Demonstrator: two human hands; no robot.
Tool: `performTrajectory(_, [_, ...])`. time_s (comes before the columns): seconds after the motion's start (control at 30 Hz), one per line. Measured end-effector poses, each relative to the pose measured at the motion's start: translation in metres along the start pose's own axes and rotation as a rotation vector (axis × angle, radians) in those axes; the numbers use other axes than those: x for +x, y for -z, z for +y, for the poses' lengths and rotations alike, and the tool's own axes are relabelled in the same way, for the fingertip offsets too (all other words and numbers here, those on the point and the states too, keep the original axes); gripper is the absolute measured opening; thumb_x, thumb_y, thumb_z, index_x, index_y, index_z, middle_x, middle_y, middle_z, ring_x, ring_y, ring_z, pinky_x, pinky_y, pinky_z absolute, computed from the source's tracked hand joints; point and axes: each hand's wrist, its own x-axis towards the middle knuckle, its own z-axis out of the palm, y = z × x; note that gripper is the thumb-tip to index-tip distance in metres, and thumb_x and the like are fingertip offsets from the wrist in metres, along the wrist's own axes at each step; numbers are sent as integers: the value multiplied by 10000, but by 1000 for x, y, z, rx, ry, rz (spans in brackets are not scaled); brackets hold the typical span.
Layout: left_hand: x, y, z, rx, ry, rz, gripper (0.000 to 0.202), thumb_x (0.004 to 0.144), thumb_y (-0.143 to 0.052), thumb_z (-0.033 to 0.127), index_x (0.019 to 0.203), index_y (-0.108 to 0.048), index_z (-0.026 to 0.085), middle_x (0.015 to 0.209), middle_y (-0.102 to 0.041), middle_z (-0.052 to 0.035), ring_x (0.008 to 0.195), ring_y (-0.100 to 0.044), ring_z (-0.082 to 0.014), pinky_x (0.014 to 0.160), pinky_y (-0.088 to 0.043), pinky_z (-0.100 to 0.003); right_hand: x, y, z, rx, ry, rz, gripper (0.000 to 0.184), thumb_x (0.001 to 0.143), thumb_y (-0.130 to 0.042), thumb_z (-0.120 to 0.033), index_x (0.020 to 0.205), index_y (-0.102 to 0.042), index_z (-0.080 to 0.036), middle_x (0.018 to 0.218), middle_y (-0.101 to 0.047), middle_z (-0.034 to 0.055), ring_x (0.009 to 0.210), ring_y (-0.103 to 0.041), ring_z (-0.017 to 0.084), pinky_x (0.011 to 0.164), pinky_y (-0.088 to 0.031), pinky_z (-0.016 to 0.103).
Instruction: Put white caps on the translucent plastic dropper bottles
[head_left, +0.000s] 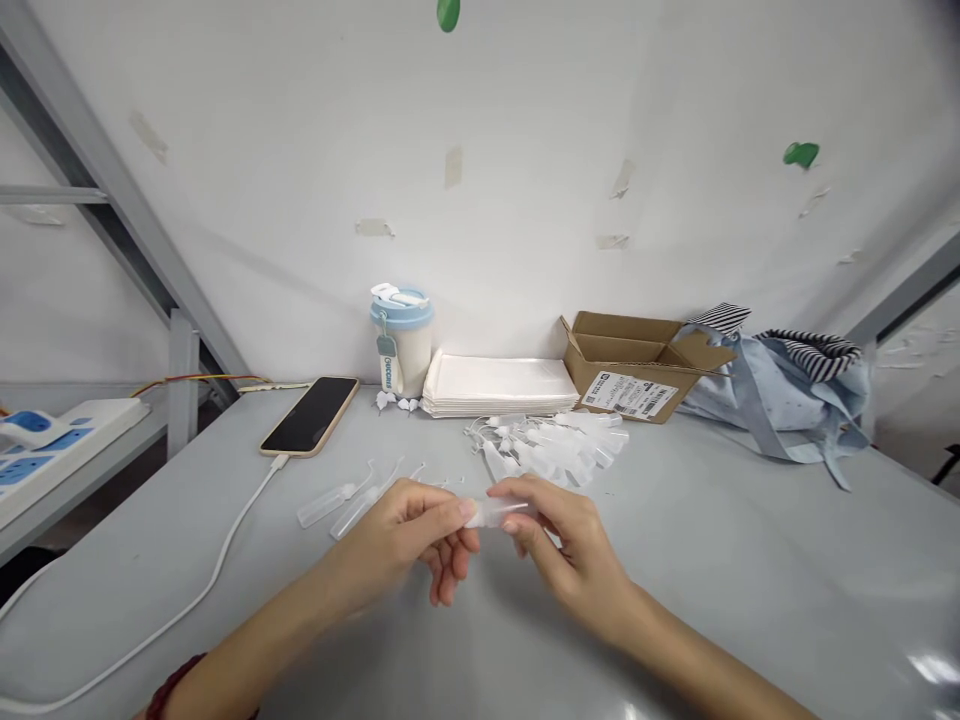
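Note:
Between my two hands, above the grey table, is a small translucent plastic bottle [491, 513]. My left hand [424, 530] pinches its white end between thumb and forefinger, the other fingers curled below. On the opposite end, the thumb and fingers of my right hand [562, 535] are closed around the clear part. Beyond my left hand lie a few similar bottles [324, 506] with thin curled strands at their tops, partly hidden by the hand. A heap of several more such bottles [559, 445] is spread farther back, past my right hand.
A phone [311, 415] with a white charging cable [225, 555] lies at the left. Along the wall stand a lidded cup [409, 350], a stack of white packets [502, 385], an open cardboard box [630, 375] and a light blue cloth bag [772, 390]. A power strip [60, 450] is far left.

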Motion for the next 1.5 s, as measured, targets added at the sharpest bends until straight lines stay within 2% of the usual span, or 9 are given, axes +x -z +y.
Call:
performTrajectory(0.2, [0, -6, -1, 234, -121, 108, 384, 856, -505, 400, 565, -552, 154, 478, -550, 17, 453, -537, -113, 513, -445, -236, -1, -11, -2, 408, -393, -7, 376, 918, -399, -505, 825, -528, -164, 486, -303, -90, 360, -275, 58, 343, -263, 189])
performTrajectory(0.37, [2, -10, -5, 438, -165, 191, 365, 874, -471, 382, 581, -521, 169, 520, -541, 23, 511, -524, -113, 515, -398, -216, 3, -15, 4, 587, -556, -30, 421, 868, -428, -578, 684, -403, -200, 530, -271, -92, 358, -254, 53, 292, -309, 186])
performTrajectory(0.57, [6, -7, -1, 424, -129, 231, 295, 867, -473, 406, 694, -549, 180, 543, -515, 43, 528, -518, -109, 498, -394, -195, 3, -7, 8, 111, -266, 55, 228, 932, -408, -362, 1016, -520, -182, 663, -492, -15, 558, -483, 120, 503, -409, 238])
performTrajectory(0.83, [15, 50, -5, 915, -256, 726, 381, 875, -385, 424, 726, -618, 162, 528, -569, 5, 497, -547, -148, 482, -426, -232, 20, 22, 33, -451, 1, 490, 162, 893, -482, -291, 1010, -471, -179, 912, -583, 86, 753, -553, 196, 587, -447, 292])
performTrajectory(0.93, [20, 77, -4, 1081, -314, 836, 329, 854, -400, 384, 813, -635, 158, 735, -654, -55, 643, -572, -191, 621, -440, -289, 29, 34, 54, -758, 23, 543, 174, 905, -441, -298, 1000, -474, -157, 929, -584, 127, 850, -540, 259, 711, -424, 380])
performTrajectory(1.03, [31, 102, -1, 1241, -345, 816, 296, 839, -403, 329, 847, -652, 168, 833, -669, -82, 795, -596, -237, 752, -442, -325, 31, 38, 68, -934, -99, 437, 164, 920, -399, -271, 987, -487, -150, 976, -589, 149, 897, -536, 295, 721, -387, 403])
performTrajectory(1.23, [65, 144, -13, 1425, -312, 718, 353, 741, -369, 82, 877, -691, 123, 943, -680, -146, 938, -604, -286, 857, -448, -379, 29, 32, 68, -945, -107, 358, 143, 935, -377, -214, 945, -512, -167, 1025, -597, 126, 920, -550, 266, 747, -385, 396])
performTrajectory(1.37, [72, 157, -26, 1478, -257, 688, 442, 675, -380, -5, 989, -676, 91, 1016, -648, -166, 984, -588, -289, 879, -441, -379, 28, 31, 64, -946, -86, 353, 138, 920, -412, -199, 988, -517, -143, 1092, -567, 162, 981, -522, 301, 783, -383, 442])
performTrajectory(1.5, [72, 159, -31, 1509, -221, 658, 497, 643, -410, -45, 1035, -664, 124, 1032, -625, -136, 995, -570, -271, 883, -438, -372, 25, 22, 54, -826, 65, 348, 139, 919, -391, -157, 963, -522, -141, 1064, -549, 165, 994, -503, 293, 796, -399, 438])
